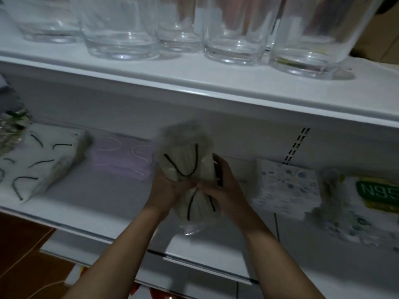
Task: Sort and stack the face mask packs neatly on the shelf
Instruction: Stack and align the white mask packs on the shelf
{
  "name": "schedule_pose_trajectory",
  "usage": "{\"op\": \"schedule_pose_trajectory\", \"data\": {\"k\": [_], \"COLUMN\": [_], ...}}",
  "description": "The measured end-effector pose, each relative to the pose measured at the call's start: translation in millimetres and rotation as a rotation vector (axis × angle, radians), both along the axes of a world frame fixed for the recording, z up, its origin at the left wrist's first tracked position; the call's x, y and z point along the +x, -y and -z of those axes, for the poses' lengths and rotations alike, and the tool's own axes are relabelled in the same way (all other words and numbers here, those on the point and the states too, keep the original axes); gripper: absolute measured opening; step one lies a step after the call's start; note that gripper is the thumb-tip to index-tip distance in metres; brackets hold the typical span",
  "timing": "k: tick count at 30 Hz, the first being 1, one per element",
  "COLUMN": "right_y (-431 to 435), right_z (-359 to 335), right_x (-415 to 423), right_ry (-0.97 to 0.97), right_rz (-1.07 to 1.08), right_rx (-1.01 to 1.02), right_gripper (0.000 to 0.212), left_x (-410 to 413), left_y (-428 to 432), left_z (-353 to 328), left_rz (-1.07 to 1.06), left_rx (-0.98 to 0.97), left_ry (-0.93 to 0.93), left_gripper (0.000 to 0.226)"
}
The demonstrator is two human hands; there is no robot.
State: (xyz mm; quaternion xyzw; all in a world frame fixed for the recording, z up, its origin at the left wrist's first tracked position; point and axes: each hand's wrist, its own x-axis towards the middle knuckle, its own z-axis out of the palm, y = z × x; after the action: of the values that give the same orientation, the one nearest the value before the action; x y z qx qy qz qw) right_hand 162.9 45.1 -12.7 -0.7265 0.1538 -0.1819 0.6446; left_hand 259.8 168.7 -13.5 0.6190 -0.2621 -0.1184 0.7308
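A clear pack of white face masks with black ear loops (187,162) is held upright above the middle of the white shelf (103,214). My left hand (166,186) grips its left side and my right hand (224,186) grips its right side, fingers curled round the middle. On the shelf lie a stack of white packs with black loops (43,160) at the left, a pink mask pack (121,158) beside it, a patterned pack (287,186) to the right and a green N95 pack (375,195) at the far right.
Several clear glass tumblers (235,31) stand on the upper shelf (194,83) right above. A crinkled plastic bundle (13,130) sits at the far left. A brown tiled floor (23,251) shows at lower left. A slotted upright (295,145) runs down the back panel.
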Motion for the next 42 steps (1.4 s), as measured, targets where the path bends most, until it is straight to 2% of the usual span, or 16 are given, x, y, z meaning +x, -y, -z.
{"op": "schedule_pose_trajectory", "data": {"k": [3,4,6,8,10,14,17,19,22,26,29,34,38,40,42], "right_y": [6.2,6.3,-1.5,-14.4,-28.3,-45.1,-41.2,-33.3,-28.2,-24.0,-25.6,-28.0,-23.1,-20.1,-15.3], "right_z": [-3.6,2.8,19.0,35.6,35.6,30.0,30.3,26.9,22.5,16.0,7.1,21.4,43.7,50.7,55.4], "right_x": [-33.0,-44.8,-56.5,-56.2,-49.6,-38.8,-37.4,-41.6,-52.7,-62.4,-60.8,-53.3,-45.9,-44.7,-45.1], "right_ry": [-0.047,-0.037,0.060,0.140,0.172,0.116,0.089,0.096,0.046,0.096,0.159,0.105,0.041,0.019,-0.004], "right_rz": [0.086,0.114,0.119,0.026,-0.076,0.045,0.146,0.151,0.156,0.074,-0.046,0.078,0.200,0.219,0.196], "right_rx": [-0.073,-0.033,0.342,0.708,0.792,0.681,0.609,0.582,0.604,0.710,0.651,0.639,0.593,0.585,0.587], "right_gripper": [0.099,0.100,0.112,0.121,0.114,0.106,0.073,0.039,0.023,0.025,0.032,0.035,0.051,0.068,0.069], "left_x": [-6.6,-10.2,-19.9,-32.2,-41.9,-52.7,-60.3,-66.5,-73.3,-78.7,-76.3,-71.7,-59.5,-39.8,-17.3], "left_y": [-10.8,-15.3,-22.9,-24.1,-20.8,-12.4,-4.2,0.9,4.7,11.6,12.6,11.3,-3.5,-20.8,-38.7], "left_z": [-8.3,-9.1,-4.7,3.2,10.7,15.0,24.6,30.0,36.8,44.0,46.8,54.1,54.0,51.6,49.9], "left_rz": [0.022,0.051,0.114,0.133,0.096,0.019,0.007,0.014,-0.022,-0.063,-0.118,-0.074,-0.078,-0.099,-0.120], "left_rx": [-0.289,-0.366,-0.509,-0.594,-0.597,-0.557,-0.543,-0.527,-0.520,-0.542,-0.576,-0.542,-0.468,-0.464,-0.367], "left_ry": [-0.366,-0.491,-0.710,-0.848,-0.905,-0.905,-0.855,-0.843,-0.796,-0.723,-0.698,-0.761,-0.789,-0.775,-0.709], "left_gripper": [0.057,0.055,0.045,0.027,0.025,0.023,0.030,0.046,0.082,0.089,0.086,0.087,0.065,0.080,0.112]}}
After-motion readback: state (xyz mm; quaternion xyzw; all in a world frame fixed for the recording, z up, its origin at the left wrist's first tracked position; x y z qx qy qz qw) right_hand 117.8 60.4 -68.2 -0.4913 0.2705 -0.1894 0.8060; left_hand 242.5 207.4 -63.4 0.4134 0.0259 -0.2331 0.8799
